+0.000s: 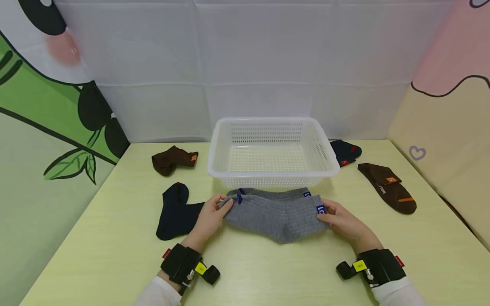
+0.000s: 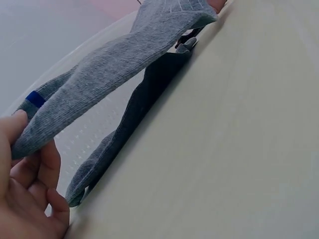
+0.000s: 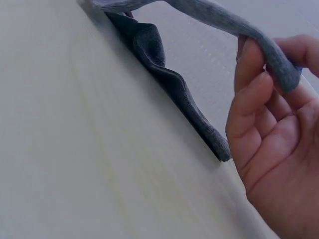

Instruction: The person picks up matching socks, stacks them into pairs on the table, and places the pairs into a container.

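At the lower centre of the head view, a grey sock [image 1: 277,214] is being held stretched just in front of the white basket [image 1: 272,149], above a second grey sock [image 1: 285,194] lying on the table [image 1: 115,255]. Its left end is being pinched by the left hand [image 1: 209,217], fingers curled closely round the fabric. Its right end is being pinched between thumb and fingertips of the right hand [image 1: 342,220]. A navy sock [image 1: 174,210] is lying beside the left hand.

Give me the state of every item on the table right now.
top grey sock: lifted at both ends
lower grey sock: flat under it
left hand: pinching one end
right hand: pinching other end
basket: upright, empty
navy sock: flat
brown sock: flat
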Demonstrator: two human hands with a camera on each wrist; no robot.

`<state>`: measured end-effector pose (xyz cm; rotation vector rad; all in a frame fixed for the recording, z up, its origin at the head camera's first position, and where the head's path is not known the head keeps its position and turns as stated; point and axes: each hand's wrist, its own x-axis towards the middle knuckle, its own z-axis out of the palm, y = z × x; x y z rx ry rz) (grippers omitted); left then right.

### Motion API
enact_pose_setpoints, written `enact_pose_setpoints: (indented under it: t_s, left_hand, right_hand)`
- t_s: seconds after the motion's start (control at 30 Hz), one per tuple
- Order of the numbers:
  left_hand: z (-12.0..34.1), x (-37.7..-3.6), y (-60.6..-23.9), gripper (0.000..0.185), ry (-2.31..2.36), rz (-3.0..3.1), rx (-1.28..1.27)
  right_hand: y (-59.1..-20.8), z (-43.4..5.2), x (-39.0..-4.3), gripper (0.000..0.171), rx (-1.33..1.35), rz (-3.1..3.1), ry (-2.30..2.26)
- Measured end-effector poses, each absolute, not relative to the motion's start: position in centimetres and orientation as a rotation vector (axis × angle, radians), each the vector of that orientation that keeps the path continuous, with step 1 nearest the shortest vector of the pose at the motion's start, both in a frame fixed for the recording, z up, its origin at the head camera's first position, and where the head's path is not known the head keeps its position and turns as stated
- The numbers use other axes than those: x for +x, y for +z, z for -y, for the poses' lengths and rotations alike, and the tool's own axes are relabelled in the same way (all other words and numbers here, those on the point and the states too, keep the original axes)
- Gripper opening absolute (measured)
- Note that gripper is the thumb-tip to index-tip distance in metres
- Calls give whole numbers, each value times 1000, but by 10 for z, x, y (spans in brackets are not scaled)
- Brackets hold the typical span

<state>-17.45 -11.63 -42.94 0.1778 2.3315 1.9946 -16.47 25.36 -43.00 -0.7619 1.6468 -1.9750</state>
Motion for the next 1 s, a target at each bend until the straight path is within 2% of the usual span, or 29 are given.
enact_pose_setpoints:
  t_s: [0.2,0.4,0.57,1.0]
  left_hand:
    - [115,-178,-429,10,2089,-2277,99]
    - [114,-181,-431,9,2186,-2234,53]
    - [114,-184,-433,9,2168,-2318,51]
    - [97,-199,-434,18,2089,-2533,-237]
  right_hand:
    - [-432,-244,-164,32,-758,-1663,-2205]
    - [-429,-231,-166,9,-435,-2151,-2193]
    - [-428,-222,-170,23,-163,-2530,-1990]
    - [-432,-216,-177,21,2,-2860,-1622]
